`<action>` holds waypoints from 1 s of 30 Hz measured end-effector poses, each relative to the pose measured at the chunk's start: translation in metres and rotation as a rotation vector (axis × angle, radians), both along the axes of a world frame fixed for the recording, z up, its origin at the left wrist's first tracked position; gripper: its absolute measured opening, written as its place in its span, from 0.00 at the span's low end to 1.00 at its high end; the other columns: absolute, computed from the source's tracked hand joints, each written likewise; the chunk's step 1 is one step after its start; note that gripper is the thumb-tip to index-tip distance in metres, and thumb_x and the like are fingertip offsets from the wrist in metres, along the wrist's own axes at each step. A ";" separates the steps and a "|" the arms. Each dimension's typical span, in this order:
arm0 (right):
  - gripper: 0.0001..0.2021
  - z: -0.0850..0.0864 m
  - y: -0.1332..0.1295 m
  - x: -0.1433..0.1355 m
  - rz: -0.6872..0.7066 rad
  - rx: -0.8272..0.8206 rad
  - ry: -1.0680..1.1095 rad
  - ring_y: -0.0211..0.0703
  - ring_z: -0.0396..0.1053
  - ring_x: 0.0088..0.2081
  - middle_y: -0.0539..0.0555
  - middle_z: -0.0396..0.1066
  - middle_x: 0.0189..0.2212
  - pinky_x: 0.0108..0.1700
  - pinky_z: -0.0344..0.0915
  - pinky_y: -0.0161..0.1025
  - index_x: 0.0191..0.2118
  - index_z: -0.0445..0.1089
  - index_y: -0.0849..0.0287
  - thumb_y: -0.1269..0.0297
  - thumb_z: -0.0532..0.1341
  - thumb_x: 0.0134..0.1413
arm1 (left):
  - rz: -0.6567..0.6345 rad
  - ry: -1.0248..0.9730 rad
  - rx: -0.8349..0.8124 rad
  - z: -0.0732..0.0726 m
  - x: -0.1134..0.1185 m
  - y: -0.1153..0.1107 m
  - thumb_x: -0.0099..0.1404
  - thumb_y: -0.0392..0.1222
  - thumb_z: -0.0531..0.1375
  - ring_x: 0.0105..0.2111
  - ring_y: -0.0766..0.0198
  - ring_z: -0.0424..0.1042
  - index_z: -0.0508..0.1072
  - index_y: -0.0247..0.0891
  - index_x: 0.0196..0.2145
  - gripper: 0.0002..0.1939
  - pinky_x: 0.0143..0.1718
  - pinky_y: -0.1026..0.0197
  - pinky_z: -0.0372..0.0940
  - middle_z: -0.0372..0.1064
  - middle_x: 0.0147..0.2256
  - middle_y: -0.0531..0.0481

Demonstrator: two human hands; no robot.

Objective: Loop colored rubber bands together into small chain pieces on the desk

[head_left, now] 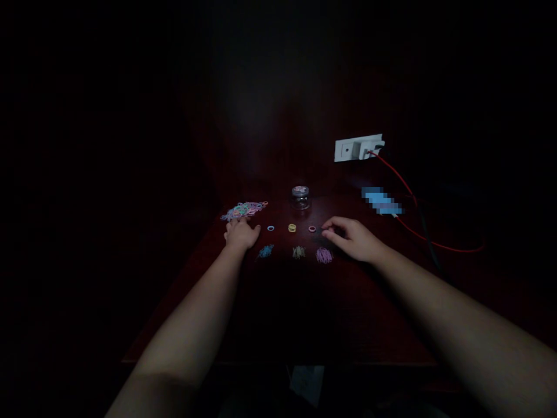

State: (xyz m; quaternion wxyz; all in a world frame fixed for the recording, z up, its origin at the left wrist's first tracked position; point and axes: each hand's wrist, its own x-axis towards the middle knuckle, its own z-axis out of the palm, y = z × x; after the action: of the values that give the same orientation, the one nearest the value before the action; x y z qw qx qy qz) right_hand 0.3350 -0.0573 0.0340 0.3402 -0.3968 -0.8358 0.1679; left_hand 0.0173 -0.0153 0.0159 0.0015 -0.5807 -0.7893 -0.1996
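My left hand [242, 233] lies with its fingers spread at the near edge of a mixed pile of pastel bands [246, 209]. My right hand [351, 237] hovers or rests just right of a pink ring [312, 229], thumb and forefinger curved with a gap between them and nothing visible there. A blue ring [270, 228] and yellow rings [292, 228] lie in line with the pink one. Nearer are a small blue pile [266, 251], a yellowish pile [299, 252] and a purple pile [324, 255] of bands.
A clear lidded jar [300, 198] stands behind the rings on the dark red table [278, 313]. At the right are a pixelated blue-lit object [382, 200], a red cable [404, 181] and a white socket plate [347, 150]. Pale paper [307, 383] shows below the table's front edge.
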 end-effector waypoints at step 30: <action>0.11 -0.006 0.012 0.003 -0.098 0.161 0.154 0.42 0.69 0.34 0.54 0.72 0.31 0.38 0.62 0.38 0.36 0.70 0.60 0.67 0.51 0.61 | -0.353 -0.233 0.543 0.009 0.014 -0.007 0.61 0.44 0.58 0.35 0.61 0.74 0.73 0.39 0.34 0.07 0.42 0.59 0.67 0.75 0.34 0.49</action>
State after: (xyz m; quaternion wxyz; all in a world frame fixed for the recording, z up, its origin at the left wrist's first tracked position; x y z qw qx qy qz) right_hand 0.3376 -0.0452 0.0282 0.4420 -0.3945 -0.7976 0.1136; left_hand 0.0317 -0.0220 0.0253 0.0315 -0.6601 -0.5895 -0.4645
